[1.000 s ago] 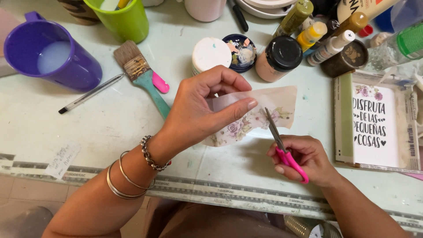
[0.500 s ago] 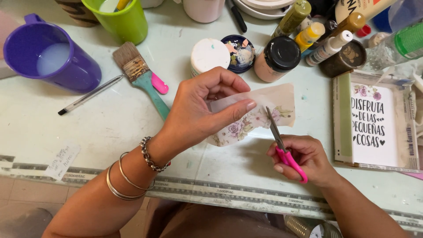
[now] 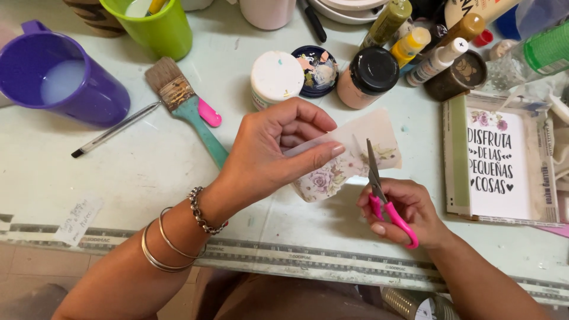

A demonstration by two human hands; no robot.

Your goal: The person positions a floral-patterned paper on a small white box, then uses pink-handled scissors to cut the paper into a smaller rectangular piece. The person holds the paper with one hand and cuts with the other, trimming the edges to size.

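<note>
The left hand (image 3: 269, 157) is pinching a floral paper sheet (image 3: 349, 163) between thumb and curled fingers, holding it just above the table (image 3: 148, 172). The sheet's long axis is running away from those fingers toward the right hand (image 3: 403, 210), which is gripping pink-handled scissors (image 3: 382, 195), fingers closed through the loops. The blades are pointing up and away from the right fingers, reaching into the paper's lower edge, nearly shut as far as I can tell.
</note>
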